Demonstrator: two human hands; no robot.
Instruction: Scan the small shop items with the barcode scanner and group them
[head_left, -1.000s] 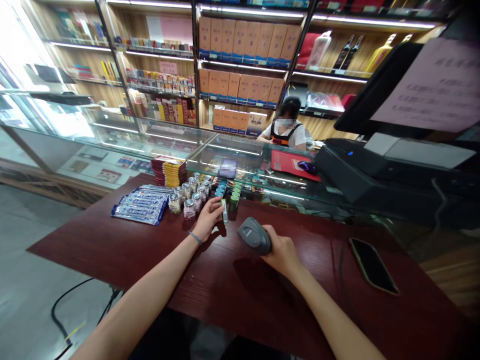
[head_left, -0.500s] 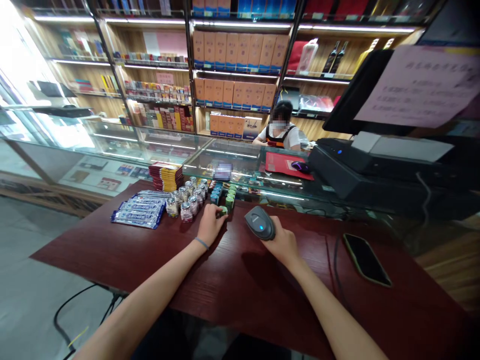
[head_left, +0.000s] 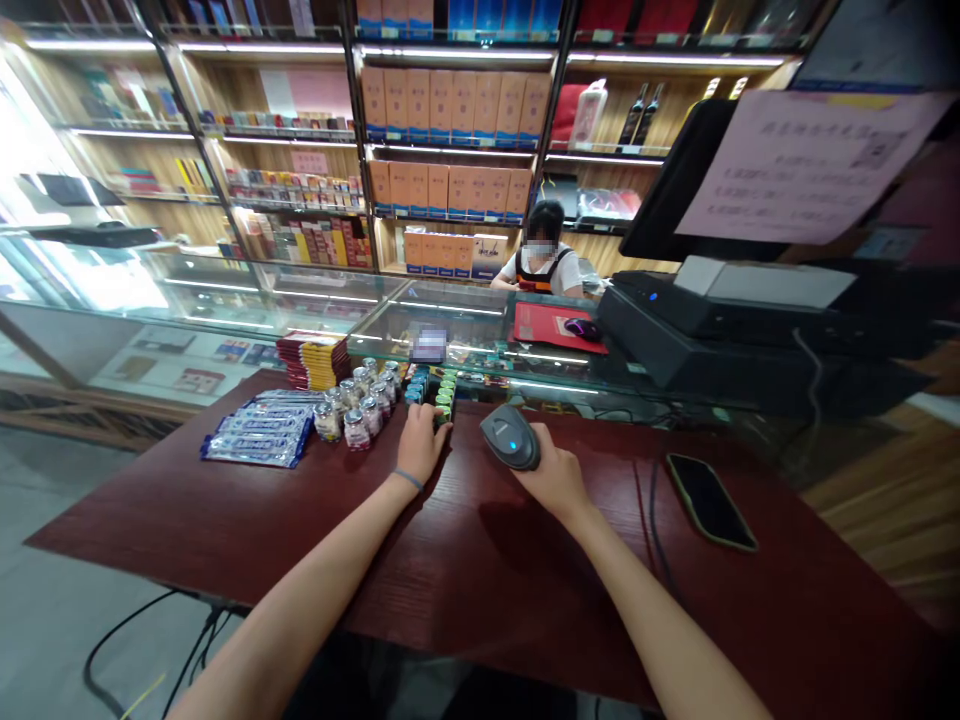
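Observation:
My right hand (head_left: 553,468) is wrapped round the handle of a dark grey barcode scanner (head_left: 510,438), whose blue light is lit. It is held above the table, head to the left. My left hand (head_left: 420,440) is at the near end of a row of small green containers (head_left: 446,388). Its fingers are closed round the nearest one, which they mostly hide. A row of small blue containers (head_left: 417,383) runs alongside. Left of these stand several small jars (head_left: 358,428) with silvery lids, and blue-and-white packets (head_left: 259,430) lie fanned out.
Red and yellow packs (head_left: 319,362) are stacked at the back of the dark red table (head_left: 300,530). A phone (head_left: 711,500) and a cable lie on the right. Beyond are a glass counter (head_left: 480,318), a monitor (head_left: 690,190) and a seated person (head_left: 544,265).
The whole view has shifted slightly. My left hand has moved the green container up against the end of its row. The scanner stays in my right hand.

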